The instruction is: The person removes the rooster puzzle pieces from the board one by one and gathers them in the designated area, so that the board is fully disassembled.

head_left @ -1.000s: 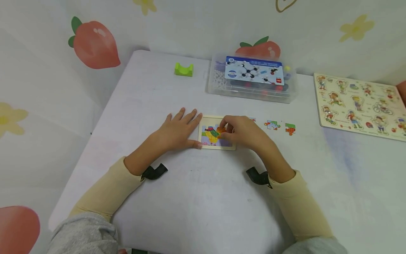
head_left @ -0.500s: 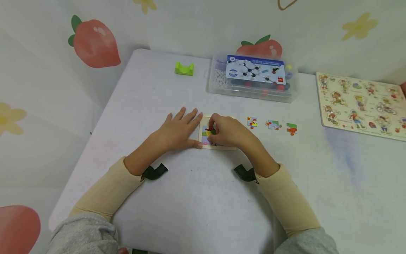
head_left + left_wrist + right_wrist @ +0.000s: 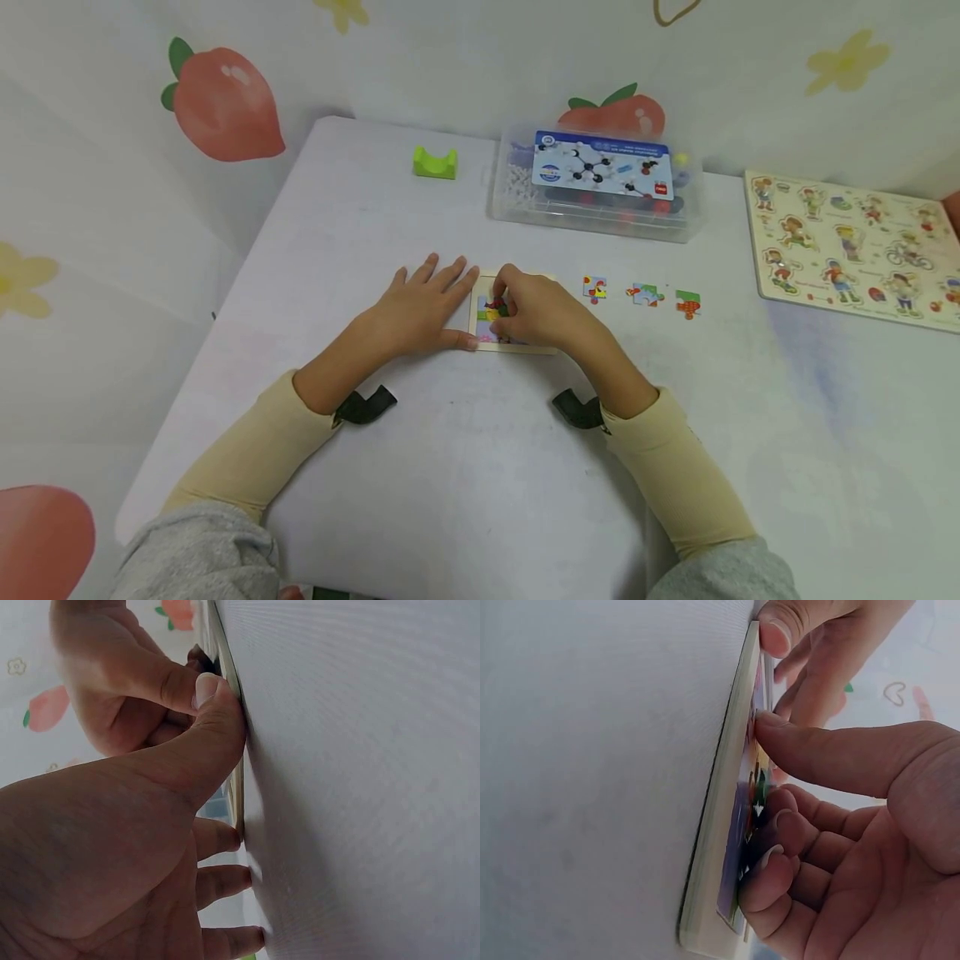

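A small wooden framed jigsaw puzzle with a bird picture lies on the table, largely covered by my right hand. That hand's thumb and curled fingers come down on the picture around a red-and-green puzzle piece. In the right wrist view the thumb tip sits against the puzzle's face, and a bit of green shows beside the fingers. My left hand lies spread on the table, its thumb and index finger at the frame's left edge.
Three loose jigsaw pieces lie in a row right of the frame. Behind stand a clear plastic box with a molecule-picture card and a green notched block. A wooden figure puzzle board lies at the far right.
My right hand has moved left over the puzzle, from the orange part to the red-and-green piece, uncovering the nearest loose piece. It stays there since half a second ago. My left hand keeps still.
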A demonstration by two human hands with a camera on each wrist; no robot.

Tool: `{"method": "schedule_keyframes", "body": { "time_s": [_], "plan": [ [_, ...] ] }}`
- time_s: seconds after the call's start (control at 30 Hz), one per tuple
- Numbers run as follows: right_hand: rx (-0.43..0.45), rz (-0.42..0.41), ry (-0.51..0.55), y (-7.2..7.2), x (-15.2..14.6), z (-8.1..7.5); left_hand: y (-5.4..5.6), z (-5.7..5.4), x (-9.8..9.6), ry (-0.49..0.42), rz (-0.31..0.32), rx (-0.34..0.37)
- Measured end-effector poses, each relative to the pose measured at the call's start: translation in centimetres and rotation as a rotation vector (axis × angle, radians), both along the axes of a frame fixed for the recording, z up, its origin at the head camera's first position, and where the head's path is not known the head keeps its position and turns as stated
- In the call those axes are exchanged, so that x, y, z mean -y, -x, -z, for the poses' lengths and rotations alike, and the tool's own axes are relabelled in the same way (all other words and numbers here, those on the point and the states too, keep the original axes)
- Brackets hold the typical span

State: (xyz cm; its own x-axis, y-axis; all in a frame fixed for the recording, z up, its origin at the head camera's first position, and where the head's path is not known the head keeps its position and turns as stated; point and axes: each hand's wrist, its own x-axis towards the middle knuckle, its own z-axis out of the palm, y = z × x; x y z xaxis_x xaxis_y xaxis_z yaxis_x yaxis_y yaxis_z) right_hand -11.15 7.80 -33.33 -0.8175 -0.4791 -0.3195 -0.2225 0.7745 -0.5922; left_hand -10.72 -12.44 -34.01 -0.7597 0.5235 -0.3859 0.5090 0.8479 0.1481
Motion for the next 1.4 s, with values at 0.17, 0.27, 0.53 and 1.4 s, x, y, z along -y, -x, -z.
{"method": "schedule_keyframes", "body": {
  "time_s": [0.17, 0.27, 0.53, 1.4],
  "plan": [
    [-0.029, 0.003, 0.021, 0.0, -0.1, 0.1, 0.0, 0.1, 0.0, -0.004, 0.001, 0.001],
    [-0.050, -0.004, 0.029, 0.0, -0.1, 0.0, 0.0, 0.1, 0.1, -0.003, 0.001, 0.001],
    [-0.030, 0.002, 0.064, 0.2, -0.2, 0.0, 0.0, 0.0, 0.0, -0.003, -0.005, 0.005],
    [-0.058, -0.023, 0.163, 0.2, -1.3, -0.1, -0.1, 0.2, 0.0, -0.002, -0.006, -0.005]
  ]
}}
